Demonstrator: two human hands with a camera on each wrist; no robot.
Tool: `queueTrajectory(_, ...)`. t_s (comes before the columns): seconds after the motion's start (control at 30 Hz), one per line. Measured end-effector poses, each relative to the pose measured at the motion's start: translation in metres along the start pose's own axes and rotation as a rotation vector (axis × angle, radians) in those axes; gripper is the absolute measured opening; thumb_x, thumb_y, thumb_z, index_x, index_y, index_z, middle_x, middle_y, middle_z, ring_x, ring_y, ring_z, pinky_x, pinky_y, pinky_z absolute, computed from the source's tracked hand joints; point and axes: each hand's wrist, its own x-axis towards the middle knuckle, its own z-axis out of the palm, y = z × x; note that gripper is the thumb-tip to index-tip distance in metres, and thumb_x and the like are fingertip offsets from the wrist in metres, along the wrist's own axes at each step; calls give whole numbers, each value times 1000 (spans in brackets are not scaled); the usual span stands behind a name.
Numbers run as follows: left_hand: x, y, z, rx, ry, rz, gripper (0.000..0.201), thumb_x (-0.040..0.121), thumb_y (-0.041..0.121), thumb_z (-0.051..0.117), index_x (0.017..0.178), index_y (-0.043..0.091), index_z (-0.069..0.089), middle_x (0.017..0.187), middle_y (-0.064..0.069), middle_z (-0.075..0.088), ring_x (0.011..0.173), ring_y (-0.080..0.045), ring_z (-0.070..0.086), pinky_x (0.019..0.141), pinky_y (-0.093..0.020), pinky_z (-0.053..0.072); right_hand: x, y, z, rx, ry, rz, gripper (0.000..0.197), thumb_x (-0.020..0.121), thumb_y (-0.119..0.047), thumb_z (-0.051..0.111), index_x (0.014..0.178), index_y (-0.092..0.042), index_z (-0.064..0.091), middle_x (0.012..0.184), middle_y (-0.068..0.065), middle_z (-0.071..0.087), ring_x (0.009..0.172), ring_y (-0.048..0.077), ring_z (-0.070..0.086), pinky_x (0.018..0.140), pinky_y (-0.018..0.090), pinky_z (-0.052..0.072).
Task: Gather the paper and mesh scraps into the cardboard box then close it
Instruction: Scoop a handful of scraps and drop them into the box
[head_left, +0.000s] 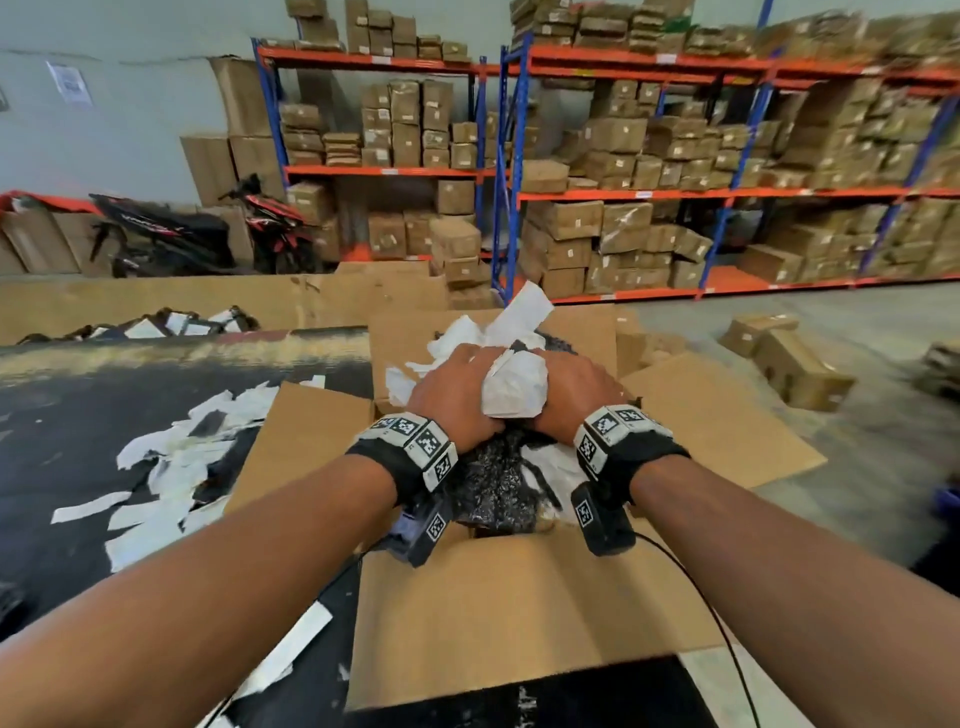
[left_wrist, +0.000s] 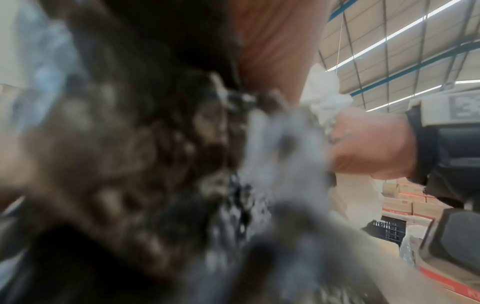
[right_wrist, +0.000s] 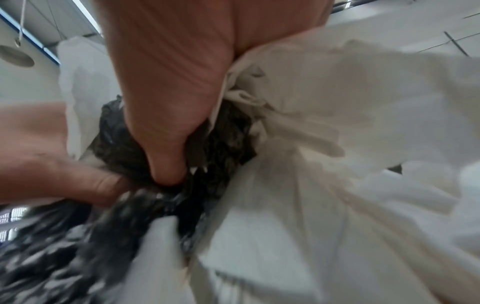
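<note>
An open cardboard box (head_left: 519, 613) stands in front of me with its flaps spread outward. Over its opening, my left hand (head_left: 457, 395) and right hand (head_left: 576, 387) grip one bundle from either side: crumpled white paper (head_left: 514, 389) on top, black mesh (head_left: 493, 478) hanging under the wrists. In the right wrist view my thumb digs into the mesh (right_wrist: 221, 144) beside the paper (right_wrist: 337, 123). Blurred mesh (left_wrist: 130, 164) fills most of the left wrist view, with the right hand (left_wrist: 371, 144) behind it. More white paper scraps (head_left: 171, 467) lie on the black mat to the left.
Orange and blue shelving (head_left: 649, 195) stacked with cartons runs along the back. A motorbike (head_left: 197, 234) is parked at the far left. Loose cartons (head_left: 789, 358) lie on the floor to the right. A black cable (head_left: 722, 629) trails over the near flap.
</note>
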Motion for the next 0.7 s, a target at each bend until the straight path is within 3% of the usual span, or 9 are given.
queueTrajectory(0.1, 12, -12, 20, 137, -212, -40, 78, 69, 47, 79, 138, 28, 47, 123, -7, 58, 109, -32, 61, 89, -47, 54, 19, 21, 23, -140, -179, -11, 59, 76, -49, 79, 126, -26, 57, 119, 3, 67, 107, 28, 64, 76, 32, 46)
queueTrajectory(0.17, 18, -16, 30, 234, -352, -65, 67, 73, 52, 77, 129, 25, 54, 118, -5, 64, 102, -27, 63, 86, -43, 55, 33, 34, 39, -214, -283, -8, 64, 73, -49, 81, 127, -26, 56, 121, 1, 66, 108, 27, 64, 78, 31, 47)
queueTrajectory(0.23, 21, -23, 38, 317, -455, -79, 63, 75, 59, 76, 122, 22, 58, 117, -3, 67, 93, -23, 61, 85, -37, 54, 43, 48, 52, -238, -397, -7, 80, 64, -56, 84, 131, -26, 52, 128, 2, 64, 112, 28, 61, 90, 36, 51)
queueTrajectory(0.3, 24, -34, 43, 355, -523, -83, 91, 67, 73, 76, 138, 24, 50, 134, -2, 61, 110, -27, 61, 98, -42, 50, 53, 62, 60, -207, -504, -15, 113, 51, -63, 89, 146, -27, 39, 145, 3, 52, 127, 31, 53, 104, 47, 46)
queueTrajectory(0.37, 29, -42, 40, 357, -584, -106, 122, 54, 86, 72, 154, 33, 29, 150, 2, 48, 134, -29, 49, 114, -57, 28, 65, 76, 66, -141, -592, -44, 129, 38, -73, 88, 150, -37, 35, 149, -5, 47, 133, 27, 49, 108, 49, 42)
queueTrajectory(0.43, 39, -45, 32, 426, -611, -162, 135, 42, 98, 63, 156, 41, 17, 154, 0, 41, 143, -32, 37, 109, -78, 0, 79, 89, 67, -90, -622, -92, 130, 31, -84, 81, 147, -44, 38, 149, -10, 48, 133, 24, 50, 107, 49, 43)
queueTrajectory(0.5, 51, -44, 25, 486, -618, -177, 142, 33, 105, 52, 155, 43, 14, 155, -4, 39, 146, -33, 30, 104, -81, -11, 86, 91, 59, -101, -636, -127, 138, 36, -84, 80, 154, -39, 25, 157, -3, 36, 138, 29, 42, 110, 52, 38)
queueTrajectory(0.6, 61, -43, 29, 493, -642, -152, 144, 26, 108, 48, 152, 50, 8, 155, -3, 36, 148, -33, 23, 102, -81, -15, 100, 91, 54, -113, -622, -186, 125, 60, -61, 87, 157, -25, 18, 154, 4, 37, 137, 33, 42, 111, 48, 37)
queueTrajectory(0.7, 65, -34, 43, 395, -748, -134, 145, 36, 92, 73, 151, 55, -7, 164, 0, 17, 152, -34, 15, 107, -78, -8, 117, 92, 70, 26, -689, -396, 122, 53, -67, 89, 153, -43, 23, 156, -12, 38, 140, 20, 42, 113, 47, 36)
